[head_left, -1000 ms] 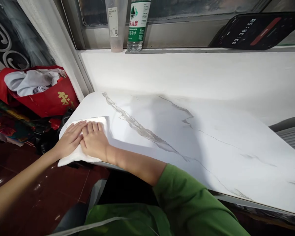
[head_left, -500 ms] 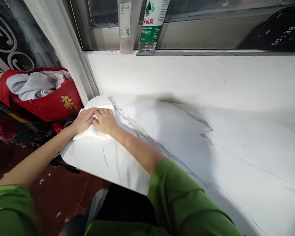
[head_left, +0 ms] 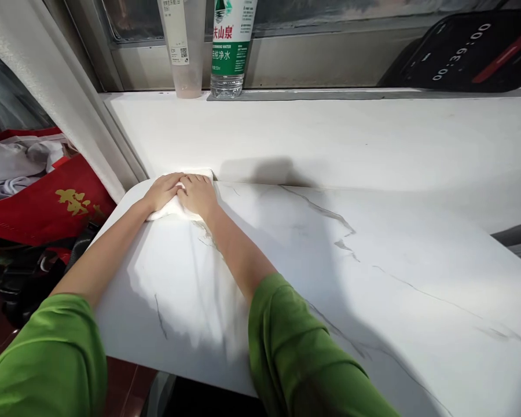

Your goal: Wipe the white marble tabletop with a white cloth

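Note:
A folded white cloth lies at the back left of the white marble-patterned tabletop, close to the wall. Both of my hands press down on it with fingers held together. My left hand covers its left part, the fingers pointing right. Beside it, touching at the fingers and thumb, my right hand grips the right part, its fingers toward the wall. Bits of cloth show behind the fingertips and under the palms; the rest is hidden.
On the ledge above stand a clear plastic container, a water bottle and a dark phone showing a timer. A red bag with pale fabric sits left of the table, below a white curtain.
Both hands have slid the cloth away from me and slightly right, to the wall side of the table. The view has shifted, so the bag and bottles sit farther left.

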Demonstrator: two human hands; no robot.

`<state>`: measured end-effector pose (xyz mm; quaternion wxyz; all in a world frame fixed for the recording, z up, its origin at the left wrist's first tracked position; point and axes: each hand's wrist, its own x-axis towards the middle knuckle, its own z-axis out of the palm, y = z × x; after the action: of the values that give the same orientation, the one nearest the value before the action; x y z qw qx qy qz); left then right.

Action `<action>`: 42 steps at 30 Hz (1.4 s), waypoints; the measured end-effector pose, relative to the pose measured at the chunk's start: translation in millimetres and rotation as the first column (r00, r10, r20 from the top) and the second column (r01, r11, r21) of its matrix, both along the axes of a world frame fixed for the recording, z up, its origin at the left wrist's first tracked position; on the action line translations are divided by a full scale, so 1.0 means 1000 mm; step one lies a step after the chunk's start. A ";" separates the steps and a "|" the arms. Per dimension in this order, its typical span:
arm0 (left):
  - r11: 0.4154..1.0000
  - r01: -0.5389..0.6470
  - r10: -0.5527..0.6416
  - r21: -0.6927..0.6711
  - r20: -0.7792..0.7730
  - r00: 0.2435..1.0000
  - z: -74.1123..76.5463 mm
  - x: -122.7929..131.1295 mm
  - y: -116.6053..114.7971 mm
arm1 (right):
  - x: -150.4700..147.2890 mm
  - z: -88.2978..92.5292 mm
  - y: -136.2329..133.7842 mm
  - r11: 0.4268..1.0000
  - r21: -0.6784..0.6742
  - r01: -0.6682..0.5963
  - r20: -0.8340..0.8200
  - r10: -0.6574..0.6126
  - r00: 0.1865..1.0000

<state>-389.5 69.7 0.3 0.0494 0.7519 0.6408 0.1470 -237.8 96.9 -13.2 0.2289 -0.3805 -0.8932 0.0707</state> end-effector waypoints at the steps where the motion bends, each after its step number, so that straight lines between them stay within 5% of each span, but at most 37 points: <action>1: 1.000 -0.007 0.007 -0.006 -0.009 1.000 0.000 0.002 -0.004 | 0.001 0.001 -0.003 1.000 0.007 -0.004 0.009 0.004 1.000; 8: 0.998 -0.040 0.038 -0.043 -0.047 0.998 0.004 0.029 -0.063 | 0.028 0.002 -0.052 0.998 0.026 -0.058 0.079 0.056 0.995; 17: 0.999 -0.037 0.036 -0.005 -0.138 0.990 -0.002 0.097 -0.231 | 0.106 -0.003 -0.187 0.942 0.154 -0.299 0.057 0.294 0.954; 21: 0.999 -0.033 0.031 -0.010 -0.112 0.993 0.000 0.111 -0.264 | 0.122 -0.001 -0.220 0.944 0.115 -0.310 0.026 0.309 0.951; 24: 0.998 -0.038 0.035 -0.043 -0.080 0.996 0.003 0.110 -0.258 | 0.118 0.006 -0.223 0.966 0.025 -0.258 0.075 0.256 0.964; 28: 0.996 -0.050 0.046 -0.072 -0.052 0.998 0.003 0.102 -0.222 | 0.100 0.014 -0.197 0.985 -0.066 -0.162 0.162 0.171 0.972; 32: 0.992 -0.120 0.117 -0.048 -0.052 0.992 0.001 0.097 -0.165 | 0.085 0.010 -0.140 0.986 -0.021 -0.166 0.120 0.167 0.979; 42: 0.998 -0.050 0.050 0.045 -0.006 0.999 -0.005 0.101 -0.036 | 0.088 -0.013 -0.010 0.994 -0.001 -0.110 -0.121 0.109 0.987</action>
<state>-288.1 33.9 -5.1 0.0266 0.7370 0.6562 0.1600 -150.0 86.7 -25.8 0.2769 -0.3268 -0.8970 0.1096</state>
